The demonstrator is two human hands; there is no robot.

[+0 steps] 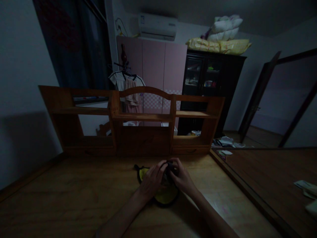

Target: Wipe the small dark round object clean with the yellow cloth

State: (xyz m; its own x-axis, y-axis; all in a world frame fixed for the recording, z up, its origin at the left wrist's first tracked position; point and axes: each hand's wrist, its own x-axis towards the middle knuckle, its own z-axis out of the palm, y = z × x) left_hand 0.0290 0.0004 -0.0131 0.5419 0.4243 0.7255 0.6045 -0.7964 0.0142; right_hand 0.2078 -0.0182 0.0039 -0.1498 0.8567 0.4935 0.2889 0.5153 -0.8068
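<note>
A yellow item with black edging (165, 197), perhaps of cloth, lies on the wooden desktop (94, 185) in front of me. Its rounded lower part shows below my hands, and a corner with a short black tab sticks out at the left. My left hand (151, 181) rests over its middle, fingers bent and pinching near its dark upper part. Opposite it, my right hand (182, 177) has its fingers curled round the same dark part. Both hands' fingertips nearly meet there. Dim light and my fingers hide the item's centre, so its exact kind is unclear.
A wooden shelf unit (143, 117) stands along the desk's far edge. At the left is a wall (22, 138). A raised wooden edge (244, 185) bounds the desk's right side, with papers (307, 188) beyond it. Wardrobes and an open door are farther back.
</note>
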